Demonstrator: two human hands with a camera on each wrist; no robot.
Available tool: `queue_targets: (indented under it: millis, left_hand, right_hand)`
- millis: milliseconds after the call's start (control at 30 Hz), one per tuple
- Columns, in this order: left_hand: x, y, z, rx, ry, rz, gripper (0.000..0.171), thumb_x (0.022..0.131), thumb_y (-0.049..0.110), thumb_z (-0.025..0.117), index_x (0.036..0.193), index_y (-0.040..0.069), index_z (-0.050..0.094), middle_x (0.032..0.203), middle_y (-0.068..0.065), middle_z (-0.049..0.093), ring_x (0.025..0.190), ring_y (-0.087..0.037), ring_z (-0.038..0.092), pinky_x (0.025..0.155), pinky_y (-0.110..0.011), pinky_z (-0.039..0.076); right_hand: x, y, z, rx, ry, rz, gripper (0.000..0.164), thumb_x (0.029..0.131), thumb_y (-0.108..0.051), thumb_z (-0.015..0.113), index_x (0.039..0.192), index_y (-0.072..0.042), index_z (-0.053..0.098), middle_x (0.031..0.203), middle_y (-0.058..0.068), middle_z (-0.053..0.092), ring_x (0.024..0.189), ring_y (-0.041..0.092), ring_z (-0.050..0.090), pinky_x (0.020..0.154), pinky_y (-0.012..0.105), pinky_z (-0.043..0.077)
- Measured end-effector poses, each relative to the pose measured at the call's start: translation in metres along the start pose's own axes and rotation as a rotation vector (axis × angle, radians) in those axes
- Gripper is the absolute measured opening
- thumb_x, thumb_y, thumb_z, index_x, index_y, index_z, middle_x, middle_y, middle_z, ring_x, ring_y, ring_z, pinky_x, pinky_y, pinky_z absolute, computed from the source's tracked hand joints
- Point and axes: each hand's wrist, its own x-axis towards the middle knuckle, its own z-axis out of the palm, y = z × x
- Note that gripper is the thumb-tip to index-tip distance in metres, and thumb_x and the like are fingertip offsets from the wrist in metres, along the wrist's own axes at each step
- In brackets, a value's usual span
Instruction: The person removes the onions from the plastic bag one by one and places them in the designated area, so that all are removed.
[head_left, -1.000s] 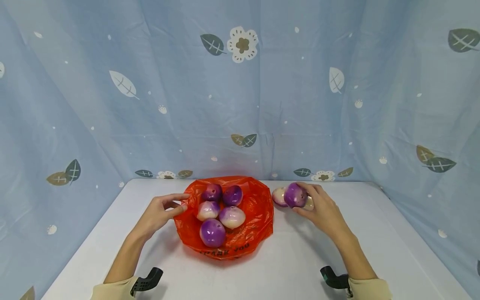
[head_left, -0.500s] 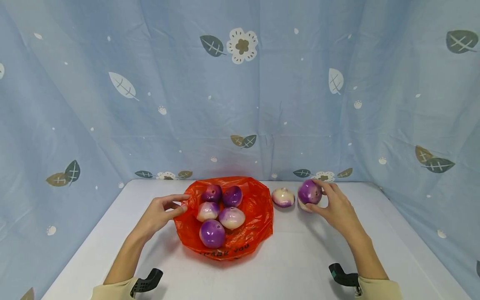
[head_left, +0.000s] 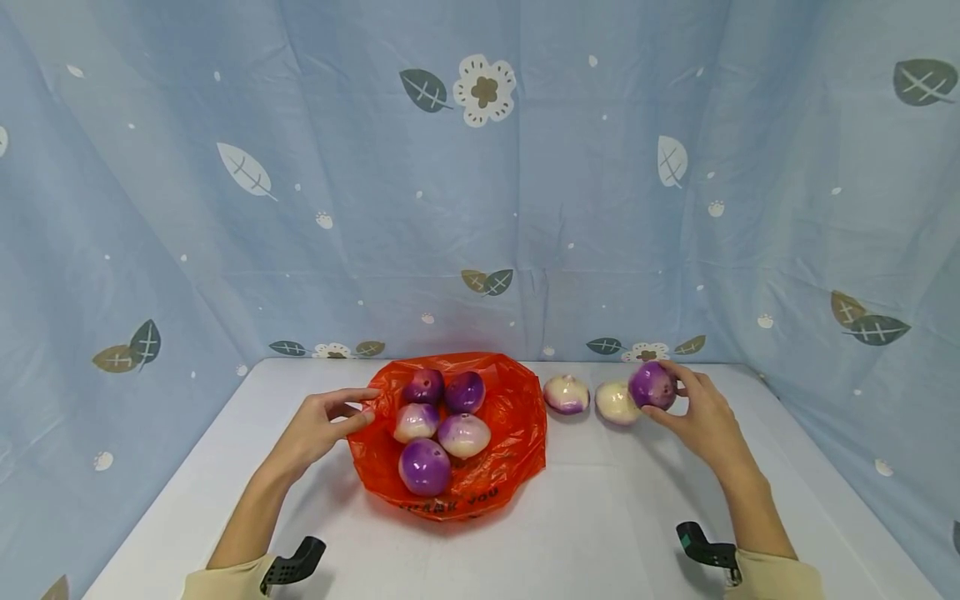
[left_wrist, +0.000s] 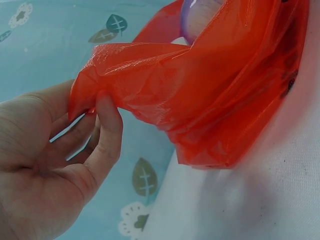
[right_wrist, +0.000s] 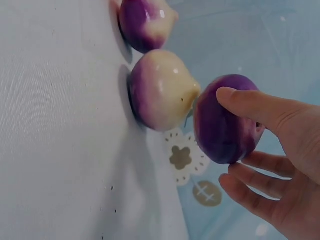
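Note:
My left hand (head_left: 318,429) pinches the left rim of a red plastic bag (head_left: 517,433), its thumb and fingertips on the thin film in the left wrist view. The bag lies spread wide, with dark lettering along its front. Several glossy purple-and-white turnips (head_left: 424,467) sit inside it. My right hand (head_left: 701,417) grips a mostly purple turnip (right_wrist: 225,120) between thumb and fingers, held above the table. Left of it, a cream-topped turnip (head_left: 617,404) rests on the table, partly overlapped by the held one. Another pale turnip (head_left: 567,395) lies between that and the bag.
A white table (head_left: 600,533) carries everything. Behind it and on both sides hangs a blue curtain (head_left: 420,208) printed with leaves and flowers. Black wrist mounts (head_left: 296,562) show at both cream sleeves.
My right hand has moved right with the purple turnip, away from the bag, uncovering the two turnips on the table. My left hand and the bag stay as they were.

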Motion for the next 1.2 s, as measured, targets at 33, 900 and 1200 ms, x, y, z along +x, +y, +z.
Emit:
queue_targets:
  millis: [33,900,1200]
  left_hand:
    - [0.000,0.000,0.000,-0.001,0.000,-0.001,0.042,0.090,0.030,0.071,0.128,0.016,0.066,0.116,-0.016,0.069,0.100,-0.027,0.064,0.075,-0.026,0.057]
    - [0.000,-0.001,0.000,0.000,0.001,0.003,0.041,0.090,0.031,0.071,0.128,0.016,0.066,0.119,-0.014,0.068,0.098,-0.026,0.064,0.075,-0.026,0.056]
    - [0.001,-0.001,0.001,-0.028,-0.007,0.010,0.040,0.089,0.028,0.072,0.127,0.015,0.067,0.117,-0.015,0.068,0.097,-0.025,0.064,0.074,-0.026,0.056]
  right_hand:
    - [0.000,0.002,0.000,-0.001,-0.001,0.004,0.079,0.078,-0.023,0.083,0.144,-0.011,0.043,0.130,0.032,0.049,0.111,0.049,0.056,0.082,0.070,0.047]
    - [-0.002,0.034,0.007,-0.025,-0.135,0.145,0.082,0.081,-0.032,0.080,0.146,-0.005,0.037,0.130,0.038,0.046,0.113,0.054,0.053,0.082,0.070,0.046]
    - [-0.005,0.038,0.013,-0.026,-0.161,0.164,0.083,0.082,-0.032,0.079,0.146,-0.004,0.036,0.131,0.038,0.045,0.114,0.056,0.052,0.085,0.072,0.045]
